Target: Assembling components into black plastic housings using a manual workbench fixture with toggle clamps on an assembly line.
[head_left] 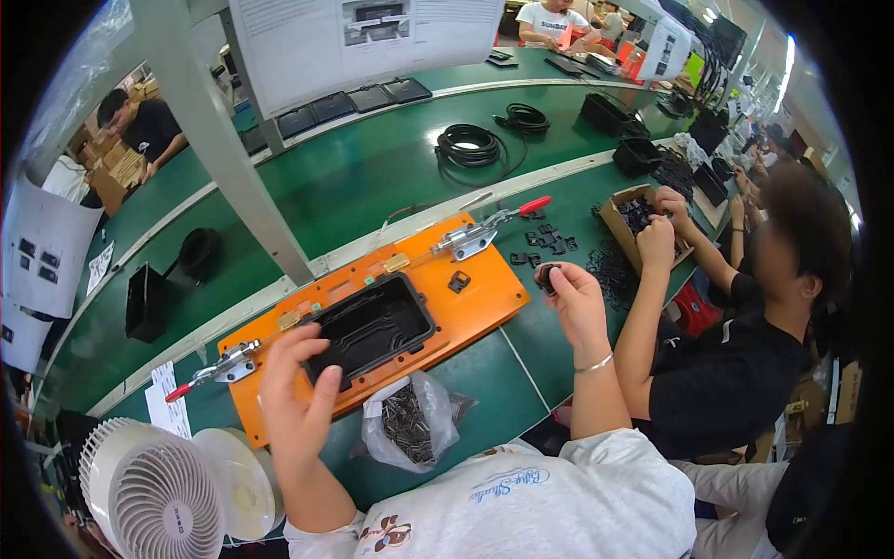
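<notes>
My left hand (303, 377) hovers by the left end of a black rectangular plastic housing (377, 326), fingers apart and nothing in them. The housing lies open side up in an orange fixture plate (484, 293). A small black plastic part (548, 278) is pinched in my right hand (575, 296), to the right of the plate. One loose black clip (459, 281) rests on the orange surface. Toggle clamps with red handles, a right one (470, 240) and a left one (233, 363), are mounted at the plate's ends. Whether my left fingertips touch the housing's rim I cannot tell.
A plastic bag of metal pins (410, 424) sits before the fixture. Black clips (549, 240) lie scattered at right, near a cardboard box (626, 219) where a co-worker's hands work. A white fan (154, 484) stands at near left. Coiled black cable (468, 146) lies beyond.
</notes>
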The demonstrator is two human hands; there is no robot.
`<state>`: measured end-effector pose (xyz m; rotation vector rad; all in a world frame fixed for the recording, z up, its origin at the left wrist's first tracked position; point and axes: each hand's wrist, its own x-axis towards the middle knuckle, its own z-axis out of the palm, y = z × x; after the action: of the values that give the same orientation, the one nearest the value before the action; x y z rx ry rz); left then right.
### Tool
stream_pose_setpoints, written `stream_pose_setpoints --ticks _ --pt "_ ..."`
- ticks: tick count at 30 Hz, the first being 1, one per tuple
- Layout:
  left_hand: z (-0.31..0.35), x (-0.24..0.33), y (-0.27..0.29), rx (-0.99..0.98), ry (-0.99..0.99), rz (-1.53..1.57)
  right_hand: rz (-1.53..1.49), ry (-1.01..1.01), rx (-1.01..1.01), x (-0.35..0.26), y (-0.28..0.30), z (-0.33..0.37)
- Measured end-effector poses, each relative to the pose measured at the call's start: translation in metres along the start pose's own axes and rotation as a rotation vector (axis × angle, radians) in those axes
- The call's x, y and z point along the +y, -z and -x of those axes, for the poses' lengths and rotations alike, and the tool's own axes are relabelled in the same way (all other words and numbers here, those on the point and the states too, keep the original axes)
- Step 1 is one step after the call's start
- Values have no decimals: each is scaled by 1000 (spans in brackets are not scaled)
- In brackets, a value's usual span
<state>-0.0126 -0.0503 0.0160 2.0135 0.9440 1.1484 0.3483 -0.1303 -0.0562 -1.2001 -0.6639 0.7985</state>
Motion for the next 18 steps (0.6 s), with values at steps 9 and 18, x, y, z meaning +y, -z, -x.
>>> stream_pose_setpoints --ticks 9,18 --pt "13 13 -61 -106 53 325 -73 -145 -721 -5 -128 70" --pt "7 -11 -40 99 176 743 -491 -538 -652 -3 -130 67"
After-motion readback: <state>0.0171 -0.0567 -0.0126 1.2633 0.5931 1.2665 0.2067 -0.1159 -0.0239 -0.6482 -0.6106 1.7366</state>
